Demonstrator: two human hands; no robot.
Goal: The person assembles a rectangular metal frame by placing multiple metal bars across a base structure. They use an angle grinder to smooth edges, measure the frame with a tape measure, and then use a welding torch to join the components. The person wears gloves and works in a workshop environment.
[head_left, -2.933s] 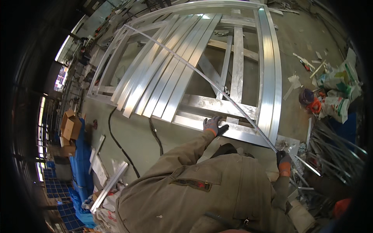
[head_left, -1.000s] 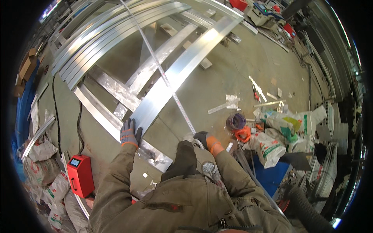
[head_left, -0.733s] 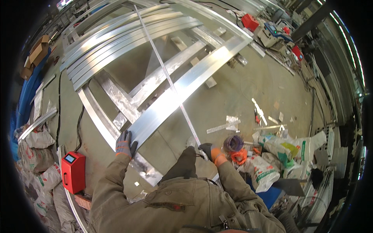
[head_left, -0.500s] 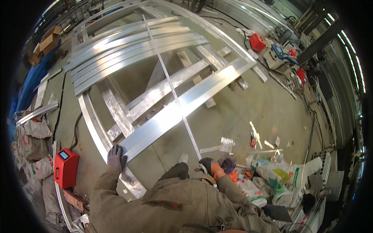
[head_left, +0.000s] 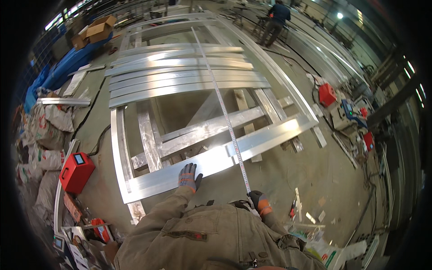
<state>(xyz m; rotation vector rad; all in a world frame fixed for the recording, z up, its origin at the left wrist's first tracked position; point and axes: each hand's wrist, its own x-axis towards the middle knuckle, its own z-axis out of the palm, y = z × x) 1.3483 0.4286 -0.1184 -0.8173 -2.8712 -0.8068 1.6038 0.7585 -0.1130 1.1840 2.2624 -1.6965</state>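
A large silver metal frame [head_left: 118,148] lies in front of me. My left hand [head_left: 189,177], in a grey and orange glove, rests with fingers stretched out on the frame's broad near rail [head_left: 150,182]. In a dark and orange glove, my right hand [head_left: 260,202] is closed around the near end of a tape measure; its case is mostly hidden by the fingers. The extended tape blade [head_left: 223,108] runs from that hand over the near rail and across several loose metal slats [head_left: 180,82] to the far end of the frame.
Lower metal bars [head_left: 202,131] support the frame. At left stand a red box with a screen [head_left: 77,172], filled sacks [head_left: 49,130] and cardboard boxes [head_left: 100,29]. Right are another red box [head_left: 327,95], cables and scraps. A person [head_left: 275,21] stands at the far right.
My left hand has moved rightward along the near rail, away from its left corner. My right hand still grips the tape measure. The view has shifted, bringing a distant person into sight.
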